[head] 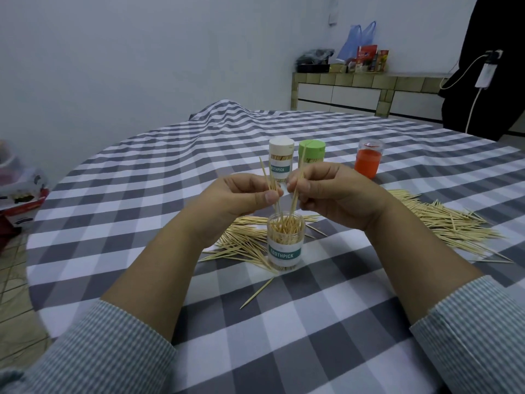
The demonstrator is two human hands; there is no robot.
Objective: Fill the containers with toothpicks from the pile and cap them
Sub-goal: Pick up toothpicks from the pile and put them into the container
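Observation:
An uncapped clear container (pixel 285 245) labelled TOOTHPICK stands on the checked cloth, nearly full of upright toothpicks. Just above its mouth my left hand (pixel 241 196) pinches a few toothpicks (pixel 268 180), their lower tips reaching into the container. My right hand (pixel 332 191) pinches another few toothpicks (pixel 299 177) the same way. A loose pile of toothpicks (pixel 241 240) lies behind and left of the container, and a larger pile (pixel 454 226) spreads at the right. Farther back stand a white-capped container (pixel 281 160), a green-capped container (pixel 311 153) and an orange container (pixel 368 162).
A single stray toothpick (pixel 257 292) lies on the cloth in front of the open container. The round table's checked cloth (pixel 312 336) bunches up at the far edge. A tiled counter (pixel 369 92) with bags stands at the back right, and boxes (pixel 20 200) sit on the floor at left.

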